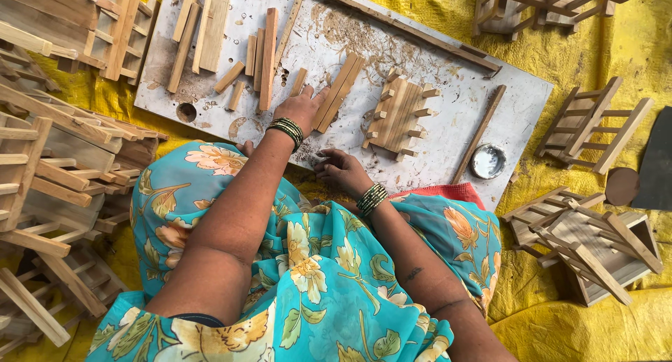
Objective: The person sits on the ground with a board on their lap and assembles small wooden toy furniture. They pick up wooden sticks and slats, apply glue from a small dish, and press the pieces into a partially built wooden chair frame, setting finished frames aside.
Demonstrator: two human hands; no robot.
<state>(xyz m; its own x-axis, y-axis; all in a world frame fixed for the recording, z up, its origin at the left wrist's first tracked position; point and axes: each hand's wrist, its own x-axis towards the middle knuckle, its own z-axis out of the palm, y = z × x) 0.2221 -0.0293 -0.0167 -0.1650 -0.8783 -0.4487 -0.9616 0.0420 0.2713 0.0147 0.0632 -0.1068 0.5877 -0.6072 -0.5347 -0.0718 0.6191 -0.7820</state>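
While the white work board lies across the yellow sheet, the left hand is stretched to about 12 o'clock and laid flat, fingers spread, beside a pair of wooden slats resting side by side on the board. The right hand is curled at the near edge of the board, at about 1 o'clock from the lap; its fingertips appear pinched around something small and pale, though what is held cannot be told. A half-built slatted panel is seen at 2 o'clock, just right of the slats, and a small round tin at 3 o'clock. Loose sticks are scattered at 11 o'clock; finished wooden racks are stacked around the sheet. For a clean result, the slats are best drawn close and squared edge to edge under the flat palm before anything is fixed, and sawdust is best brushed from the joint.
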